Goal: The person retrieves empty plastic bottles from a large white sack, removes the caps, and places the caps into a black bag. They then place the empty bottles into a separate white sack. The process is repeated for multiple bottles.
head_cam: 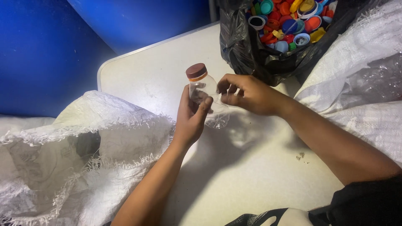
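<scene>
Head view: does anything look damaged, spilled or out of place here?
The clear plastic bottle held by the left hand and right hand looks crumpled near its base. Small crumbs lie on the white table.

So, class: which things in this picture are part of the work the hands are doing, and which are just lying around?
In use:
left hand
right hand
clear bottle with brown cap

Lying about:
black bag of coloured caps
white sack on the left
white sack on the right
table
</scene>
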